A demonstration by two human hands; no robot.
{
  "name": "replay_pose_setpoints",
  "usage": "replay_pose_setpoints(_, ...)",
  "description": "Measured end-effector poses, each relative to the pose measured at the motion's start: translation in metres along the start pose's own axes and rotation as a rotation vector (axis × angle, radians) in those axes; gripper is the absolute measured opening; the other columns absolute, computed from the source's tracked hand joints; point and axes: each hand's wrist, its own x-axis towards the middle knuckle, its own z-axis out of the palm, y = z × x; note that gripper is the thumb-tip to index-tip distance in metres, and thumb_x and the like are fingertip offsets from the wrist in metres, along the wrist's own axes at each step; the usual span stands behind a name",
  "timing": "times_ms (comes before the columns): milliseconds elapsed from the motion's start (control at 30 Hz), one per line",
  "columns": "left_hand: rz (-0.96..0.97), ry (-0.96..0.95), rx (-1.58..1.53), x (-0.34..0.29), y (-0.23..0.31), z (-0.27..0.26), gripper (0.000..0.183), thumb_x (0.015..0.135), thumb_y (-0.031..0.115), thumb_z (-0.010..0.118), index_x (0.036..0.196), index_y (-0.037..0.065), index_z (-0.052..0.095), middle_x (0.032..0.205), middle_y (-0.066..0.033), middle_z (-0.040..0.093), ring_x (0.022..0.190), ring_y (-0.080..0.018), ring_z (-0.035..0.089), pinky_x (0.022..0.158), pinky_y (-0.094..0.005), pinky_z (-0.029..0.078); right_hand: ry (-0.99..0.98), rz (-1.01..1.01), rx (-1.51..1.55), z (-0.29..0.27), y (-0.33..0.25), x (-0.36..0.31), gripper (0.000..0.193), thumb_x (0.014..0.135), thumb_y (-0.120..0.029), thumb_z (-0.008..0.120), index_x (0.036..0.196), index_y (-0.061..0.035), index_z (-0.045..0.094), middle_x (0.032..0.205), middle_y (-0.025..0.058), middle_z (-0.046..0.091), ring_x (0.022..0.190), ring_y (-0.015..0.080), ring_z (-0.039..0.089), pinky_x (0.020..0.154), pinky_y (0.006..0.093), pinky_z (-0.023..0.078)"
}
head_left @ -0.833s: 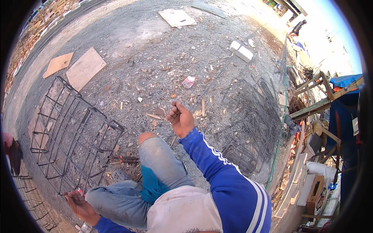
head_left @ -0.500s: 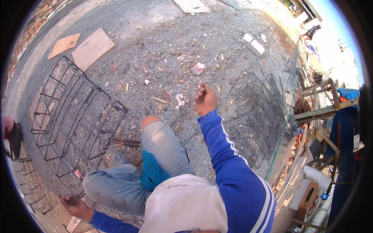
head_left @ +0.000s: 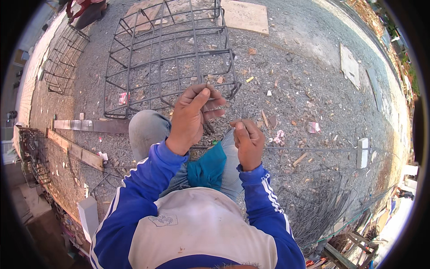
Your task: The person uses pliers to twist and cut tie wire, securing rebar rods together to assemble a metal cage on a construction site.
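Both hands are raised in front of my body, over my bent knees. Thumb and forefinger meet in a pinch on my left hand, with its other fingers loosely bent; it appears just before the near end of a rebar cage. My right hand is also pinched, a little lower and to the right, above my knee. Whatever the fingertips hold is too thin to make out. The cage of dark steel bars lies on the gravel ahead. A teal cloth hangs across my lap.
A tangle of thin steel rods lies on the right, with a white block beyond it. Flat boards rest at the far side. At left are a long flat bar, a plank and another cage. Someone stands at far left.
My view has turned left, bringing the cage ahead. My left hand has come up from low beside the cage, and my right hand has drawn in from over the gravel, so both are near each other.
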Motion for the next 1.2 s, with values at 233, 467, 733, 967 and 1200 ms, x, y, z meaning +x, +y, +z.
replay_pose_setpoints(233,0.014,0.028,-0.172,0.001,-0.008,0.001,0.016,0.099,0.016,0.052,0.109,0.005,0.058,0.103,-0.0105,0.065,0.096,-0.0233,0.067,0.082,-0.0389,0.058,-0.139,0.143,-0.107,0.019,0.030,-0.020,0.022,0.097,-0.020,0.057,0.095,0.0007,0.065,0.074,-0.0020,0.052,0.065,0.0049,0.044,0.057,0.0224,0.035)
replay_pose_setpoints(467,0.032,0.032,-0.235,0.004,-0.018,-0.008,0.018,0.099,0.016,0.052,0.112,0.004,0.058,0.093,-0.0070,0.065,0.089,-0.0181,0.067,0.080,-0.0383,0.059,-0.265,0.206,-0.118,0.024,0.034,-0.009,0.022,0.097,-0.020,0.057,0.096,0.0003,0.066,0.074,-0.0010,0.053,0.064,0.0057,0.044,0.057,0.0234,0.037)
replay_pose_setpoints(733,0.045,0.098,-0.252,-0.004,-0.005,-0.033,0.016,0.100,0.018,0.051,0.105,0.005,0.058,0.079,-0.0013,0.057,0.068,-0.0106,0.059,0.062,-0.0297,0.057,-0.412,0.483,0.142,0.049,0.021,-0.019,0.026,0.100,-0.023,0.049,0.087,-0.0024,0.059,0.066,-0.0020,0.049,0.058,0.0058,0.044,0.053,0.0236,0.035)
replay_pose_setpoints(967,0.165,0.258,-0.127,-0.027,0.030,-0.063,0.014,0.098,0.021,0.053,0.100,0.008,0.055,0.070,0.0052,0.043,0.051,-0.0030,0.032,0.040,-0.0185,0.026,-0.607,0.365,-0.044,0.060,0.041,-0.027,0.026,0.100,-0.022,0.049,0.087,-0.0028,0.059,0.066,-0.0019,0.048,0.060,0.0059,0.042,0.054,0.0233,0.034)
replay_pose_setpoints(1200,0.601,0.255,-0.146,-0.023,0.125,-0.098,0.015,0.097,0.018,0.053,0.102,0.004,0.055,0.070,0.0030,0.042,0.051,-0.0050,0.029,0.040,-0.0209,0.022,-0.815,0.499,0.042,0.008,0.061,-0.047,0.028,0.101,-0.026,0.050,0.094,-0.0021,0.061,0.071,0.0002,0.050,0.063,0.0088,0.044,0.059,0.0245,0.038)
